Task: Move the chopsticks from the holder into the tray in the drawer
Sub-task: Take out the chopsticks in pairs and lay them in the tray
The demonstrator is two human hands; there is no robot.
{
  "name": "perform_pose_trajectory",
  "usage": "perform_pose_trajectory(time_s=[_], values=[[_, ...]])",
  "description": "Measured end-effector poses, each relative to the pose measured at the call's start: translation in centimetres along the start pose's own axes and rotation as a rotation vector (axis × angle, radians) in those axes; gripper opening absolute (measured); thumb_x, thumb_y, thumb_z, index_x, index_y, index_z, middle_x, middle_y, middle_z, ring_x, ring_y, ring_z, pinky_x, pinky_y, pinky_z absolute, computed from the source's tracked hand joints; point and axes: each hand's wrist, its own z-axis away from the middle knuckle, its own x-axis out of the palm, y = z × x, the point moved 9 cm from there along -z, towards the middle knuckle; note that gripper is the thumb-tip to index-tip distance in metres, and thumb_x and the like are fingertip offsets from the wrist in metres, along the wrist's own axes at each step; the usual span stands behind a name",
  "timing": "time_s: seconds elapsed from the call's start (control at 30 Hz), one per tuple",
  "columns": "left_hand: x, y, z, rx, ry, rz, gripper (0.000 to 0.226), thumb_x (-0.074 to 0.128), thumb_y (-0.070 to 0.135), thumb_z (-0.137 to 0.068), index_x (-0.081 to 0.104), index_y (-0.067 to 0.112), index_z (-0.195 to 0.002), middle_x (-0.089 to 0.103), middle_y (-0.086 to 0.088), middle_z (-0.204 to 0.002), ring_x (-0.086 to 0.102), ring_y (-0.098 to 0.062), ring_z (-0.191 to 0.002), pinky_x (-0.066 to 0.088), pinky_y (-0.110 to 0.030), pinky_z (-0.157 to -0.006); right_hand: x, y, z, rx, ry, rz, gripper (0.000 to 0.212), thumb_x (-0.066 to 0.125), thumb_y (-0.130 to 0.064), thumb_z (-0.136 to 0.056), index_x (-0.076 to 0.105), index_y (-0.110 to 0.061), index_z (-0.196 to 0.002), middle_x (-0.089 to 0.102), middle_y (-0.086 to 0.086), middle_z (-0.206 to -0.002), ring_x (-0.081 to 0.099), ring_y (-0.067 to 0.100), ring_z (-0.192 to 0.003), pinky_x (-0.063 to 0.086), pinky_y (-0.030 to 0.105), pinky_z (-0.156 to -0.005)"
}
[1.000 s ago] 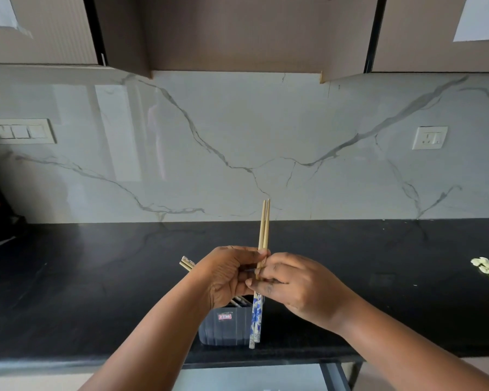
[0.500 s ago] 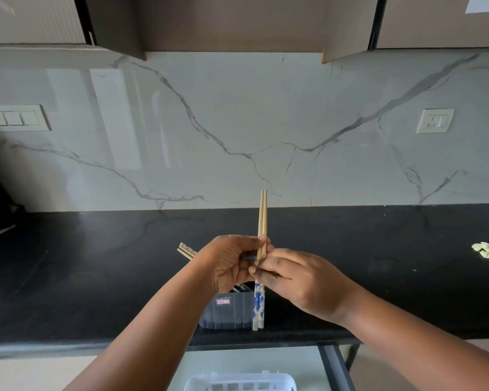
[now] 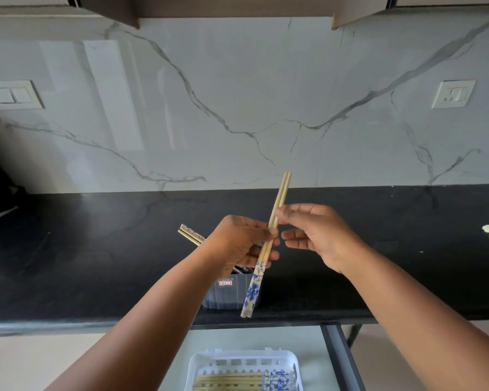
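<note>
L hand [image 3: 242,244]: grips chopstick pair [image 3: 266,246], tilted, blue-floral ends down.
R hand [image 3: 314,232]: fingers relaxed, just beside pair.
Holder [image 3: 226,294]: grey, on black surface [image 3: 96,263]; red label unreadable.
Tray [image 3: 246,362]: white, chopsticks inside, in drawer.

The left hand [image 3: 239,246] pinches a pair of chopsticks [image 3: 267,244], tilted, their blue-patterned ends down. The right hand [image 3: 315,234], fingers relaxed, touches the pair higher up. Behind the left hand more chopsticks [image 3: 191,235] lean from a dark holder [image 3: 226,294]. Below both hands, a white tray [image 3: 244,371] holds chopsticks.
</note>
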Motion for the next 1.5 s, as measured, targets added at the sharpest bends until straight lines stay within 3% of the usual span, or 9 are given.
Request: perform_pose_trajectory(time_s=[0.27,0.37,0.5,0.6,0.77,0.87,1.03,1.23,1.5], values=[[-1.9,0.4,0.4,0.206,0.090,-0.498,0.021,0.068,0.040,-0.087,0.077,0.021,-0.089,0.077,-0.002,-0.081,0.074,-0.017,-0.081,0.060,-0.037,-0.077,1.6,0.5,0.0,-0.013,-0.091,-0.069,0.010,0.074,-0.013,-0.083,0.074,-0.006,-0.090,0.078,0.010,-0.085,0.075,0.023,-0.083,0.061,0.028,-0.069],[-6.3,1.2,2.2,0.463,0.373,-0.702,0.038,0.053,0.071,-0.081,0.073,0.039,-0.081,0.073,0.015,-0.073,0.066,0.006,-0.069,0.053,-0.017,-0.065,2.0,-0.6,1.1,-0.185,-0.095,0.067,0.005,0.075,-0.016,-0.082,0.078,-0.019,-0.085,0.078,0.003,-0.086,0.075,0.017,-0.082,0.060,0.024,-0.067],[-14.8,-2.0,5.3,0.695,0.820,-0.680,0.036,0.051,0.051,-0.095,0.069,0.021,-0.087,0.067,0.005,-0.075,0.062,-0.010,-0.068,0.052,-0.035,-0.062,5.6,3.2,3.6,-0.272,-0.294,0.429,0.013,0.073,-0.039,-0.076,0.077,-0.036,-0.088,0.077,-0.002,-0.084,0.074,0.025,-0.076,0.062,0.040,-0.067],[-20.0,-7.8,3.6,0.497,0.869,-0.815,0.042,0.045,0.052,-0.096,0.054,0.022,-0.125,0.065,-0.002,-0.116,0.058,-0.029,-0.111,0.049,-0.048,-0.094,9.3,10.0,4.9,-0.288,-0.463,0.755,0.019,0.068,-0.034,-0.087,0.075,-0.028,-0.104,0.074,-0.006,-0.088,0.069,0.022,-0.075,0.059,0.044,-0.070],[-25.5,-20.4,-0.2,-0.273,0.557,-1.348,0.097,0.017,0.077,-0.084,0.006,0.010,-0.154,0.012,-0.010,-0.163,0.000,-0.030,-0.150,0.002,-0.053,-0.120,14.3,20.8,8.0,-0.527,-0.719,1.309,0.018,0.063,-0.017,-0.086,0.071,-0.018,-0.102,0.068,0.004,-0.090,0.067,0.023,-0.080,0.057,0.033,-0.060],[-26.3,-21.7,-0.5,-0.197,0.543,-1.395,0.098,0.007,0.081,-0.081,0.012,0.016,-0.155,0.011,-0.010,-0.164,0.001,-0.027,-0.151,0.000,-0.051,-0.120,15.0,25.1,8.2,-0.508,-0.714,1.408,0.022,0.077,-0.012,-0.065,0.072,-0.019,-0.086,0.066,-0.001,-0.074,0.066,0.017,-0.063,0.049,0.025,-0.044],[-26.8,-21.8,-0.7,-0.164,0.549,-1.374,0.102,0.010,0.084,-0.079,0.014,0.017,-0.155,0.008,-0.005,-0.164,0.000,-0.022,-0.151,0.001,-0.045,-0.121,15.8,29.1,5.9,-0.352,-0.686,1.409,0.034,0.056,0.001,-0.079,0.062,-0.006,-0.111,0.064,0.012,-0.093,0.063,0.031,-0.080,0.050,0.036,-0.058],[-26.7,-21.4,-0.5,-0.135,0.578,-1.322,0.099,0.016,0.083,-0.080,0.018,0.018,-0.155,0.009,-0.003,-0.164,0.002,-0.020,-0.151,0.001,-0.043,-0.121,18.4,28.7,5.9,-0.382,-0.654,1.452,0.027,0.083,-0.014,-0.050,0.071,-0.018,-0.074,0.063,-0.002,-0.063,0.061,0.017,-0.049,0.039,0.020,-0.036],[-26.6,-21.3,-0.3,-0.124,0.591,-1.307,0.094,0.019,0.079,-0.082,0.020,0.019,-0.154,0.009,-0.001,-0.164,0.001,-0.018,-0.151,-0.001,-0.040,-0.121,16.1,32.9,3.7,-0.168,-0.640,1.483,0.036,0.044,0.009,-0.083,0.056,0.000,-0.117,0.058,0.016,-0.115,0.059,0.036,-0.101,0.044,0.039,-0.068]])
